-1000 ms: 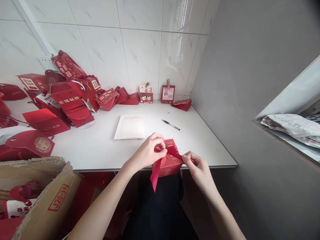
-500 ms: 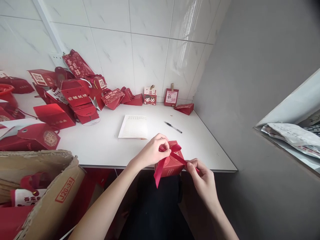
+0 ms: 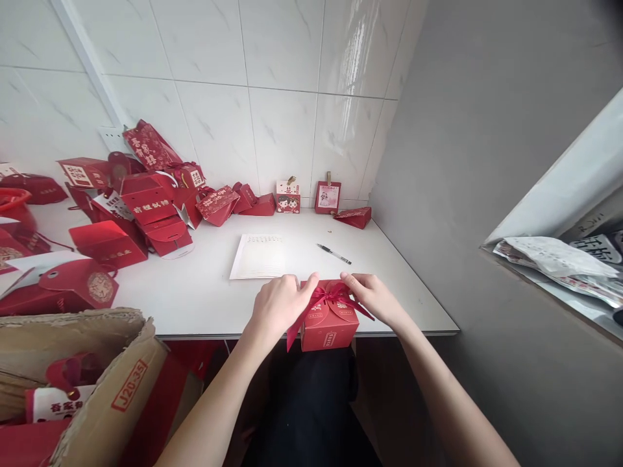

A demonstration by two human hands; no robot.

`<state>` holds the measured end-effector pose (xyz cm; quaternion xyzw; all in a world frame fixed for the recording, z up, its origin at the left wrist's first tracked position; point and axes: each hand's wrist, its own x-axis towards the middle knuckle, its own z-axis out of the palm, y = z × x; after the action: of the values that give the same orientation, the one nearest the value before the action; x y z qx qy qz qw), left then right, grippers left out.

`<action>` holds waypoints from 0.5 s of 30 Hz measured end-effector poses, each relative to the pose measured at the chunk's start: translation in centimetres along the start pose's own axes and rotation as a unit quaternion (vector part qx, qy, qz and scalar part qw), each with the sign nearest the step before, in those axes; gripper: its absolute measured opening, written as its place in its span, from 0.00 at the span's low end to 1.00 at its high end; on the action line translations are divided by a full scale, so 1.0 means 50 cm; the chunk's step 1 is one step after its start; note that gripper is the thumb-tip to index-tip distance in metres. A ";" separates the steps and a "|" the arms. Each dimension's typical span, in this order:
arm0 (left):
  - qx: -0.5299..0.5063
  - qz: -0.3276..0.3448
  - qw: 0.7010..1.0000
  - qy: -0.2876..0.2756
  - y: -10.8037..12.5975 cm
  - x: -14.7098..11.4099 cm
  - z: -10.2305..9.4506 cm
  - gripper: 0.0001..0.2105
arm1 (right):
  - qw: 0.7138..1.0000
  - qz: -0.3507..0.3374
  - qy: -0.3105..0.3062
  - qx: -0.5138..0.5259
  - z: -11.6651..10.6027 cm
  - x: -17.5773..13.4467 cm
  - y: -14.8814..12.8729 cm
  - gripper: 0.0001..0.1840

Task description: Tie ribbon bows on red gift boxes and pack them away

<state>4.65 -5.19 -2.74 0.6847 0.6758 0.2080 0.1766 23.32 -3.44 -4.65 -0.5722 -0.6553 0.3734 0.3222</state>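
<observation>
A red gift box (image 3: 329, 332) with gold print sits at the table's front edge, jutting over it towards my lap. Across its top a dark red ribbon (image 3: 333, 295) is tied in a bow, with tails hanging to both sides. My left hand (image 3: 282, 301) is at the box's left, thumb and fingers closed on the ribbon's left loop. At the right, my right hand (image 3: 374, 297) pinches the ribbon's other loop near the back of the box. The fingers partly hide both loops.
An open notebook (image 3: 257, 257) and a black pen (image 3: 333, 253) lie behind the box. Several red gift boxes (image 3: 150, 201) are heaped at the left back. A torn cardboard carton (image 3: 117, 370) stands at the front left. A grey wall (image 3: 438, 162) bounds the right side.
My right hand has left the ribbon's right tail and moved up to the bow. My left hand has shifted left from the knot. The bow now looks tighter, and the view has tilted up slightly.
</observation>
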 end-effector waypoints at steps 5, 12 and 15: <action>-0.059 0.003 0.998 0.015 -0.005 -0.009 0.024 0.17 | 0.994 -0.010 0.048 0.102 0.036 -0.019 0.020 0.23; -0.153 -0.054 0.986 0.035 -0.003 -0.060 0.038 0.14 | 0.972 -0.031 0.119 0.200 0.064 -0.065 0.021 0.16; -0.099 -0.072 0.991 0.049 0.002 -0.074 0.040 0.17 | 0.966 -0.055 0.146 0.207 0.074 -0.077 0.024 0.14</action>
<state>5.77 -8.81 -4.55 0.6027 0.7070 0.2938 0.2249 21.31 -7.60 -7.58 -0.5040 -0.5400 0.3953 0.5460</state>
